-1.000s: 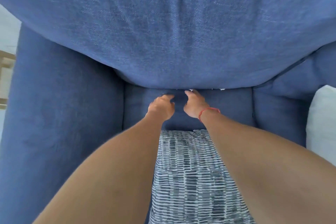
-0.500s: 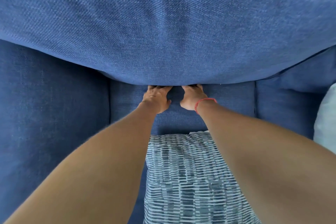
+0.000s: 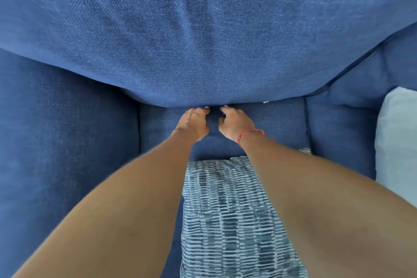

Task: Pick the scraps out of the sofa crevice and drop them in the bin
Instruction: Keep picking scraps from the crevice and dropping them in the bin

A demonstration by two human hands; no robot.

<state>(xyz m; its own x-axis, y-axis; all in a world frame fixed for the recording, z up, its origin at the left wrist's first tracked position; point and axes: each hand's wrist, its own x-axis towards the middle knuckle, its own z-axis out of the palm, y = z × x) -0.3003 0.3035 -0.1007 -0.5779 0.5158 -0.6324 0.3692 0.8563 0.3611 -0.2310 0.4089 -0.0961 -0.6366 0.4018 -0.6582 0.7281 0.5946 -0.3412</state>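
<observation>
A blue sofa fills the view, its back cushion (image 3: 203, 40) bulging over the seat cushion (image 3: 282, 124). My left hand (image 3: 193, 123) and my right hand (image 3: 234, 123), with a red thread at the wrist, rest side by side on the seat, fingertips at the crevice (image 3: 215, 106) under the back cushion. The fingertips are partly hidden, and I cannot tell whether they hold anything. A small white scrap (image 3: 266, 102) peeks out of the crevice to the right of my right hand. No bin is in view.
A blue-and-white patterned cushion (image 3: 237, 221) lies on the seat between my forearms. The sofa's left arm (image 3: 63, 142) and right side cushion (image 3: 338, 131) flank the seat. A pale cushion (image 3: 397, 142) sits at the far right.
My view has dropped closer to the sofa. Both hands have reached forward from mid-seat to the crevice, fingertips now at the back cushion's lower edge.
</observation>
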